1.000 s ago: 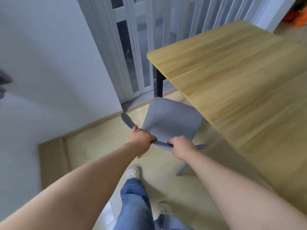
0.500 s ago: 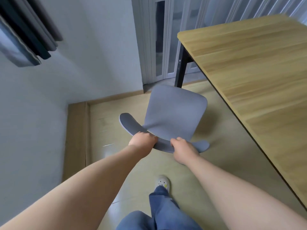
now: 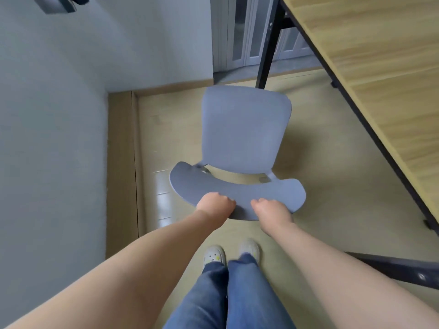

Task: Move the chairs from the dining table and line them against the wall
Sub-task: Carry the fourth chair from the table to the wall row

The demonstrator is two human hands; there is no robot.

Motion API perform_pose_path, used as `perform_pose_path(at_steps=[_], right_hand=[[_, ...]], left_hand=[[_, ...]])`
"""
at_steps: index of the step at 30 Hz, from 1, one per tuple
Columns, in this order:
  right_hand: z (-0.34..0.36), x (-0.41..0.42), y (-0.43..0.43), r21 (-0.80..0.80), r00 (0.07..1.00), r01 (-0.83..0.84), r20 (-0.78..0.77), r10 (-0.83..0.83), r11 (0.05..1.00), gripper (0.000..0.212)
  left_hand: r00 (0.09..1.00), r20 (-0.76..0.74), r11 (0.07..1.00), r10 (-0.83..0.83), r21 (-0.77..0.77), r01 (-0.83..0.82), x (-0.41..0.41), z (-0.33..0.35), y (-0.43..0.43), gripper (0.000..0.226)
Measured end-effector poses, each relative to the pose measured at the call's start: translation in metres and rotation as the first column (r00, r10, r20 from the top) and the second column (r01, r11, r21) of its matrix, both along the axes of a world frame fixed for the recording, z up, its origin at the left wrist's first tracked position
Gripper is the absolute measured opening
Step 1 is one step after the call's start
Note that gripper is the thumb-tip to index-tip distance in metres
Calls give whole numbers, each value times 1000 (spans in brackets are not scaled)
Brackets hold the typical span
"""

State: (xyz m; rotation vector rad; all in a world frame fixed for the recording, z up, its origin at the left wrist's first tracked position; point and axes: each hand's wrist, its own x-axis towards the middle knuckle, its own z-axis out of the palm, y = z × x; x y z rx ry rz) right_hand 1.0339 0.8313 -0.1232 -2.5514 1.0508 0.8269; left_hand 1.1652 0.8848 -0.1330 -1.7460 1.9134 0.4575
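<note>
a person looks down at a blue-grey chair in the corner of a room. both hands are closed on the curved backrest of the chair, side by side near its middle. the left hand has its fingers curled over the near edge, and the right hand grips the same edge just beside it. the two hands do not touch each other.

the chair seat points away from the person, toward the far wall. the chair sits out from under the dining table, with open floor between the seat and the table edge. the wooden table top runs along the right side, and one black table leg stands just behind the far end of the seat. the chair's legs are hidden under the seat, so you cannot tell if it is on the floor or lifted.

a grey wall is on the left, with a brown baseboard along the bottom. it is near the chair's left side. grey folding doors stand at the far end. below, the person's blue jeans and light clogs show on the pale floor.
</note>
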Motion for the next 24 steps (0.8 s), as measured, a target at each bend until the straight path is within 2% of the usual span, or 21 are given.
perform_pose_path(at_steps=[2,4,7,10,13,16,19,24], right_hand=[[-2,-15,22,23,1000,4,0,-4,1000,34],[-1,-31,47,43,1000,-7,22,6,999,26],[-8,-54,74,50,999,-24,47,21,998,44],[-12,-88,97,17,995,-45,88,43,999,39],[-8,-144,123,-29,992,-93,77,95,995,32],[-11,-212,145,-63,992,-104,60,108,993,39],[-11,-270,171,-51,993,-94,64,97,994,24],[2,-323,222,-24,996,-32,82,34,999,28]], left_hand=[[1000,6,1000,11,23,-11,-14,-5,22,31],[999,13,998,48,32,-48,-29,-10,46,30],[994,27,994,103,41,-104,-47,-16,75,31],[991,24,991,129,17,-130,-80,-14,104,32],[993,37,994,110,8,-110,-140,2,133,31],[998,16,998,57,14,-58,-213,12,161,27],[999,-16,998,48,43,-48,-273,17,192,26],[999,-14,994,51,95,-50,-324,25,238,26]])
